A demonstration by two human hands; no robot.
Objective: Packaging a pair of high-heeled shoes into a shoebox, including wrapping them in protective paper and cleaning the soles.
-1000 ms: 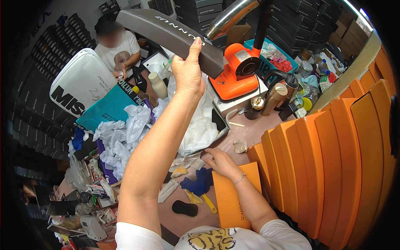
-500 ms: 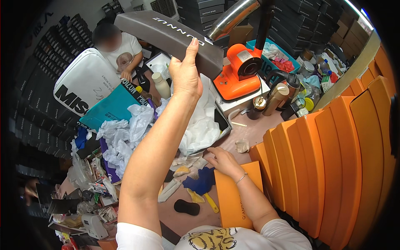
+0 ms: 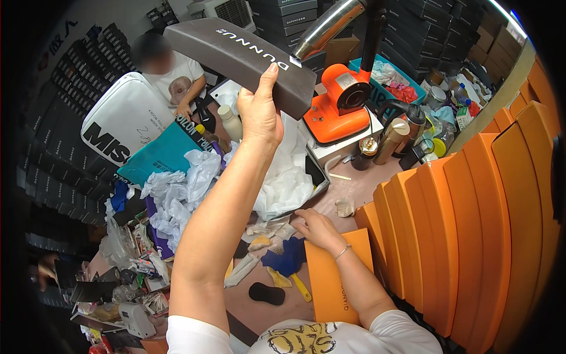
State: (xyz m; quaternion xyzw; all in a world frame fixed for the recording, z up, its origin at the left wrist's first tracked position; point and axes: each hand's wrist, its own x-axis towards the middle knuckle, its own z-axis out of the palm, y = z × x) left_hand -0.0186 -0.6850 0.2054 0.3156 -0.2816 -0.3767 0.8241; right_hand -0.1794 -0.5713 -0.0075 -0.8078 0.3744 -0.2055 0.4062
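My left hand (image 3: 261,115), raised high on an outstretched arm, grips a long dark grey shoebox (image 3: 242,62) by its near right end, thumb lying along the top. Whether that is a whole box or only its lid, I cannot tell. The box hangs tilted, close to the metal nozzle (image 3: 327,29) of an orange blower machine (image 3: 339,115). Low over the table, my right hand (image 3: 319,229) is open and holds nothing, its fingers loosely bent. Those fingers are beside white tissue paper (image 3: 283,192) in a dark open box. Under my right forearm lies a flat orange box (image 3: 327,283).
Orange shoeboxes (image 3: 454,230) line the right side. Bottles and a tumbler (image 3: 392,140) stand by the blower. Nearer me are a blue cloth (image 3: 286,255), a yellow-handled brush (image 3: 301,288) and a black pad (image 3: 266,293). Crumpled plastic (image 3: 177,194) fills the left; another person (image 3: 177,79) sits beyond.
The view has shifted slightly, and the raised shoebox sits a touch lower at its held end. Both hands keep nearly the same pose.
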